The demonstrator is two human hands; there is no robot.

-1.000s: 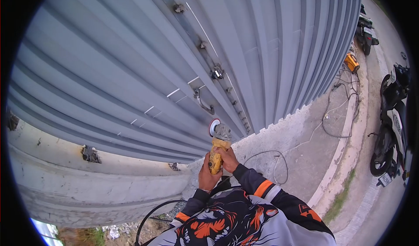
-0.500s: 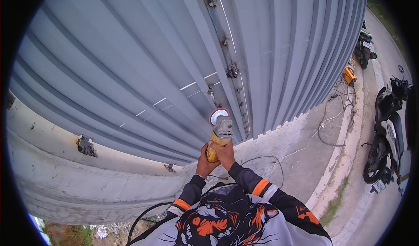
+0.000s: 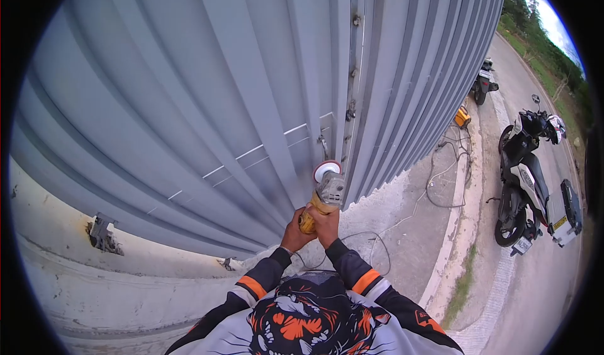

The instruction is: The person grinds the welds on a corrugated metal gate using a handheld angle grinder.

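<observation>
Both of my hands are wrapped round a yellow angle grinder [image 3: 325, 199] with a grey head. My left hand [image 3: 297, 231] grips the rear of its body, and my right hand [image 3: 324, 224] closes on it just ahead, below the grey head. At the tool's far end a white disc [image 3: 328, 171] with a red rim overlaps the grey corrugated metal panel [image 3: 251, 103]. Just beyond the disc, a small metal latch-like piece [image 3: 323, 144] sits on the panel beside white line marks. A vertical seam with rough joints [image 3: 350, 112] runs close to the right of the disc.
A cable [image 3: 381, 245] loops over the concrete beside my right arm. Farther right lie tangled cords [image 3: 450, 172] and a yellow machine [image 3: 462, 117] by the kerb. A parked motorcycle [image 3: 525, 179] stands on the road, another behind it. A concrete ledge [image 3: 126, 292] runs along the left.
My view has turned, so the panel and motorcycles appear farther left. The grinder sits slightly right and lower in view, its disc nearer the seam; both hands keep their hold.
</observation>
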